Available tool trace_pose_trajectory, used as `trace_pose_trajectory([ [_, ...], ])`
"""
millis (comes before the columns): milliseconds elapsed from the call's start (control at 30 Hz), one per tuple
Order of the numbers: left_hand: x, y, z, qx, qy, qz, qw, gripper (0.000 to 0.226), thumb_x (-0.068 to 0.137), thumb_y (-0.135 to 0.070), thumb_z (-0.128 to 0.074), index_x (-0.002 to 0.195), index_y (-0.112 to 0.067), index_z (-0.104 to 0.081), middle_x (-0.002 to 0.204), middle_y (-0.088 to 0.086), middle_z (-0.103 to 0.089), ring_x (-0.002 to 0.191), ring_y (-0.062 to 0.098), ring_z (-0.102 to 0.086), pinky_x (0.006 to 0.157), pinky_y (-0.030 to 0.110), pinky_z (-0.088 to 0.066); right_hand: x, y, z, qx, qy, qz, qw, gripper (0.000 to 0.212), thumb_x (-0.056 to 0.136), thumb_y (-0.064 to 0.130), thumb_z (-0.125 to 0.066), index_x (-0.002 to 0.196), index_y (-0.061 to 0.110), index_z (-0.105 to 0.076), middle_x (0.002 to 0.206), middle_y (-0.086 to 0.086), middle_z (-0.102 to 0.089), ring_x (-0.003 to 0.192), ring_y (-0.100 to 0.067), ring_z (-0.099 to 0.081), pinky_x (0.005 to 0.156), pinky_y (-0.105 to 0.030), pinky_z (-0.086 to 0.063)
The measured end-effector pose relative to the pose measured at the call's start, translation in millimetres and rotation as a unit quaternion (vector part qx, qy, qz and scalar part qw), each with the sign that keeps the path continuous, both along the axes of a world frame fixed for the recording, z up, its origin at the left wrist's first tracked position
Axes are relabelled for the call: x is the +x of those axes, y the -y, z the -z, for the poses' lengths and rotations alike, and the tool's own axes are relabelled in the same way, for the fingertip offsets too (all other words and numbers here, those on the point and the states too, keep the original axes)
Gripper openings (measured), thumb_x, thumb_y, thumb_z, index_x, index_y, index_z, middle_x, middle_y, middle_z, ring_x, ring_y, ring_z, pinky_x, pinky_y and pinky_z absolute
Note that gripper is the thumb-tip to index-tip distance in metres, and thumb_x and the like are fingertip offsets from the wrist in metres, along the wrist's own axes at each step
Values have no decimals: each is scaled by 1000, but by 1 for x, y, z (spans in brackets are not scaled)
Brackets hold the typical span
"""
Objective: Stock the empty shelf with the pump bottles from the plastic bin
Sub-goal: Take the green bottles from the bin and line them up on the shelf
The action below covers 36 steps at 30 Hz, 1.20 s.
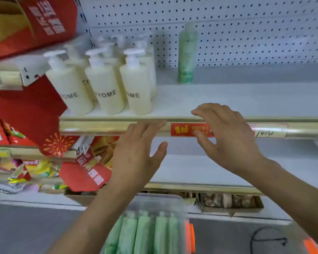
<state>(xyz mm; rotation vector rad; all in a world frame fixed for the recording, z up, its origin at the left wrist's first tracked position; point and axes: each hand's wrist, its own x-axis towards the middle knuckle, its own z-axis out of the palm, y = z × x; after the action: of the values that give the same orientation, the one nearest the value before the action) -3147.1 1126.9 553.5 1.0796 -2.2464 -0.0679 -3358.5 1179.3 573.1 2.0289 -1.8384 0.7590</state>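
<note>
Both hands are being held empty before the shelf (pixel 246 99) edge: the left hand (pixel 136 153) and the right hand (pixel 226 136) spread wide, nothing being gripped. The green pump bottles (pixel 143 233) are being stored in the plastic bin (pixel 154 198), near and below both wrists, long axes seemingly running near-to-far. The left hand is being judged slightly nearer. One green bottle (pixel 186 54) is being displayed upright, far back.

the right hand (pixel 228 138) covers part of the red label (pixel 182 129) with its fingers; the print there is too small to read. below the fingers, green bottles (pixel 143 233) in the plastic bin (pixel 154 199) run off the bottom edge, tops blurred.
</note>
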Motion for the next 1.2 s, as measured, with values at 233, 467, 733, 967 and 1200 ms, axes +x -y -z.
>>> trace_pose_trajectory([
  [233,140,-85,118,178,34,-30,983,44,84,-46,-50,123,-29,-59,114,-8,-61,106,15,-54,86,34,-51,91,-74,102,154,75,-63,983,40,87,36,-44,121,22,-59,122,3,-59,110,-15,-49,78,-27,-39],
  [467,183,-105,224,459,9,-121,880,46,89,-30,-67,132,-22,-54,125,-4,-57,110,13,-57,95,29,-46,148,-109,225,378,258,-2,889,33,91,27,-60,123,24,-56,120,10,-59,106,-10,-58,89,-34,-49],
  [733,180,-77,349,602,31,-210,769,62,86,-29,-68,140,-13,-44,135,11,-56,119,23,-58,99,29,-44,191,-72,359,571,366,95,728,41,92,27,-60,127,12,-48,106,-4,-61,88,-22,-61,73,-27,-47],
  [967,164,-57,409,598,94,-214,767,80,83,-35,-71,148,-15,-29,139,12,-43,128,30,-48,105,37,-40,227,-34,433,591,358,172,702,87,93,42,-55,153,5,-4,144,-19,-44,124,-36,-51,96,-36,-43],
  [1200,154,-47,422,597,160,-189,763,91,81,-58,-67,146,-11,-23,139,10,-39,123,33,-50,98,41,-44,243,-29,457,558,356,226,715,101,83,48,-66,150,5,-4,142,-15,-45,122,-34,-53,92,-38,-46],
])
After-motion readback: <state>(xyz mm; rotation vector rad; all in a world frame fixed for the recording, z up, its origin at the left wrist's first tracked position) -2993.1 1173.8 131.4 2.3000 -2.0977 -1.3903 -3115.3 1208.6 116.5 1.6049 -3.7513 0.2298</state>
